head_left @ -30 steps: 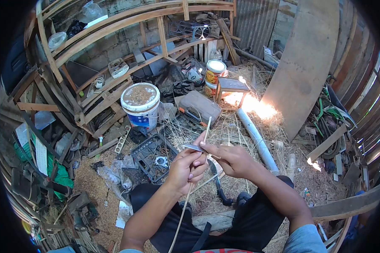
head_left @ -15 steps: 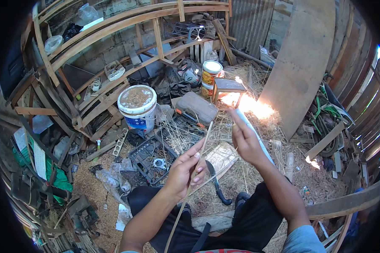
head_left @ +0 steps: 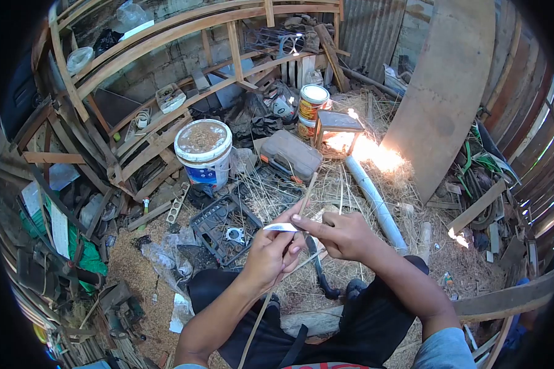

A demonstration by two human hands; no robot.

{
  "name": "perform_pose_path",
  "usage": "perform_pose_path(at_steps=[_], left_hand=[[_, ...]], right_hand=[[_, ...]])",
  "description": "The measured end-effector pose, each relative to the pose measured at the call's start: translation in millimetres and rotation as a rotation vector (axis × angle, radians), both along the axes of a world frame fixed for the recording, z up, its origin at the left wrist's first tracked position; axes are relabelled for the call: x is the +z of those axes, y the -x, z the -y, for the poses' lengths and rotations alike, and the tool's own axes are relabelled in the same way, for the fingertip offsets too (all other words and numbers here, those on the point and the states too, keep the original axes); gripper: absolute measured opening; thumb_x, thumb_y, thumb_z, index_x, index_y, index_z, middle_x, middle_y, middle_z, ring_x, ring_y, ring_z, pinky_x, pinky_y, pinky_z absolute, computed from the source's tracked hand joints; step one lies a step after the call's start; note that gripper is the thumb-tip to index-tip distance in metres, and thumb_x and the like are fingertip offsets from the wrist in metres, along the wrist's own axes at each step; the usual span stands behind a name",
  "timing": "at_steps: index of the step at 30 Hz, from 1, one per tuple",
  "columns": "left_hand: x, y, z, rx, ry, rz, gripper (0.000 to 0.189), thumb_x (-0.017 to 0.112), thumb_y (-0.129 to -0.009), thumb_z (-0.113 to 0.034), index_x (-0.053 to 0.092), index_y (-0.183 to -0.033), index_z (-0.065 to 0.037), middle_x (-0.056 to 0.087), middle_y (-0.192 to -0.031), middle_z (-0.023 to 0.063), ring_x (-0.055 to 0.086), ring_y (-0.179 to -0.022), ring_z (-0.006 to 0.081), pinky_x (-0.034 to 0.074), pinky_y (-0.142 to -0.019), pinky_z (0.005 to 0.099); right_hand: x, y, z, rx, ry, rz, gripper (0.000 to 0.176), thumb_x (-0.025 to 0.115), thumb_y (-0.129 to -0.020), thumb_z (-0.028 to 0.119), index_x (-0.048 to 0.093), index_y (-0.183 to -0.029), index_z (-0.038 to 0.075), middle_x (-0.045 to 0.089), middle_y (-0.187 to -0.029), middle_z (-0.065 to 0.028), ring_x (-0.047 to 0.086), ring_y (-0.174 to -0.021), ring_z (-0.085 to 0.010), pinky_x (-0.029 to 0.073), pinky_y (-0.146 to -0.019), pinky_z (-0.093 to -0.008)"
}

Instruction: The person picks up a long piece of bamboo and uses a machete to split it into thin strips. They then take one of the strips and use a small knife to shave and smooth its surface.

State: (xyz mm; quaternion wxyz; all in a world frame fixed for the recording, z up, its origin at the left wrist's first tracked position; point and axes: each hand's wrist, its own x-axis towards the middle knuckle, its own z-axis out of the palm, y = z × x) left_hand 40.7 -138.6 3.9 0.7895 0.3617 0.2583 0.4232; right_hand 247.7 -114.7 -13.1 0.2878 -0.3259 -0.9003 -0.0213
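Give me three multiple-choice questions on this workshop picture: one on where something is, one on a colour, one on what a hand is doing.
1. Where is the white bucket?
A. beyond the left hand, to its left
B. on the person's lap
C. hanging from the roof

2. What colour is the long pipe?
A. red
B. grey
C. green

3. What is the left hand doing?
A. lying flat on the ground
B. hanging open and empty
C. gripping a thin strip

Answers: 1 A, it stands up and left of both hands in the view. 2 B, its whole length is pale grey. 3 C, its fingers close round the strip while the right hand sets a blade to it.
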Motion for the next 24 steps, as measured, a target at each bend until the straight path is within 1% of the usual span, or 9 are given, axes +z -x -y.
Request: perform_pose_path(at_steps=[4, 6, 8, 10, 13, 16, 18, 21, 24], left_hand=[[6, -4, 2, 0.043, 0.038, -0.008, 0.047, 0.037, -0.103, -0.011, 0.032, -0.15, -0.009, 0.044, -0.069, -0.0008, 0.027, -0.043, 0.0023, 0.025, -0.038, 0.0174], [9, -6, 12, -0.021, 0.054, -0.021, 0.047, 0.036, -0.102, -0.01, 0.032, -0.15, -0.008, 0.044, -0.069, -0.0003, 0.025, -0.043, 0.0021, 0.024, -0.037, 0.0169], [2, -8, 29, -0.174, 0.057, -0.02, 0.048, 0.035, -0.103, -0.01, 0.03, -0.15, -0.008, 0.046, -0.07, 0.0002, 0.026, -0.043, 0.0018, 0.024, -0.036, 0.0166], [0, -6, 12, -0.096, 0.077, 0.035, 0.049, 0.033, -0.102, -0.008, 0.03, -0.151, -0.011, 0.049, -0.071, 0.0025, 0.026, -0.041, 0.0022, 0.022, -0.034, 0.0163], [-3, 4, -8, -0.001, 0.171, 0.156, 0.052, 0.033, -0.101, -0.006, 0.027, -0.152, -0.018, 0.048, -0.071, 0.0029, 0.026, -0.038, 0.0029, 0.021, -0.033, 0.0162], [-6, 8, -12, -0.053, 0.25, 0.312, 0.054, 0.032, -0.101, -0.006, 0.025, -0.153, -0.019, 0.044, -0.07, 0.0007, 0.026, -0.038, 0.0025, 0.02, -0.032, 0.0161], [-2, 9, -8, -0.059, 0.24, 0.31, 0.054, 0.033, -0.101, -0.006, 0.026, -0.153, -0.02, 0.039, -0.067, -0.0015, 0.026, -0.039, 0.0024, 0.019, -0.032, 0.0163], [-3, 10, -3, -0.077, 0.27, 0.359, 0.053, 0.034, -0.101, -0.007, 0.028, -0.152, -0.019, 0.038, -0.066, -0.0023, 0.025, -0.04, 0.0023, 0.02, -0.033, 0.0167], [-2, 8, 0, -0.104, 0.264, 0.374, 0.052, 0.035, -0.101, -0.008, 0.028, -0.152, -0.019, 0.036, -0.065, -0.0035, 0.025, -0.04, 0.0022, 0.019, -0.033, 0.017]], right_hand=[[-5, -5, -7, -0.099, -0.103, 0.015, 0.061, 0.059, -0.081, 0.006, 0.052, -0.139, 0.024, 0.051, -0.065, -0.0066, 0.053, -0.051, -0.0241, 0.04, -0.043, -0.0354], [-34, -36, -60, -0.348, -0.168, -0.299, 0.054, 0.053, -0.089, 0.006, 0.05, -0.14, 0.02, 0.055, -0.066, -0.0096, 0.053, -0.052, -0.0209, 0.041, -0.046, -0.0335], [22, -69, -58, -0.718, 0.256, -0.428, 0.046, 0.047, -0.097, 0.01, 0.046, -0.142, 0.013, 0.055, -0.066, -0.0105, 0.052, -0.055, -0.0154, 0.041, -0.05, -0.0317], [5, -66, -58, -0.585, 0.114, -0.451, 0.044, 0.046, -0.099, 0.011, 0.045, -0.142, 0.007, 0.052, -0.064, -0.0088, 0.048, -0.056, -0.0115, 0.04, -0.052, -0.0306], [9, -23, -19, -0.261, 0.426, -0.529, 0.042, 0.047, -0.098, 0.007, 0.046, -0.139, -0.001, 0.059, -0.072, -0.0096, 0.047, -0.056, -0.0097, 0.041, -0.053, -0.0272], [-6, 8, 0, 0.081, 0.325, -0.411, 0.051, 0.054, -0.091, 0.001, 0.048, -0.141, 0.008, 0.065, -0.08, -0.0144, 0.055, -0.055, -0.018, 0.045, -0.053, -0.0306], [-6, 17, 7, 0.173, 0.206, -0.285, 0.061, 0.059, -0.084, 0.001, 0.048, -0.141, 0.017, 0.059, -0.07, -0.0098, 0.055, -0.051, -0.0275, 0.045, -0.049, -0.0366], [-2, 15, 6, 0.135, 0.151, -0.189, 0.064, 0.063, -0.082, 0.007, 0.048, -0.142, 0.024, 0.052, -0.064, -0.0069, 0.055, -0.05, -0.0253, 0.045, -0.047, -0.0372], [3, 7, 8, 0.088, 0.086, -0.044, 0.063, 0.064, -0.078, 0.004, 0.052, -0.139, 0.017, 0.052, -0.065, -0.0058, 0.056, -0.053, -0.0243, 0.045, -0.048, -0.0366]])
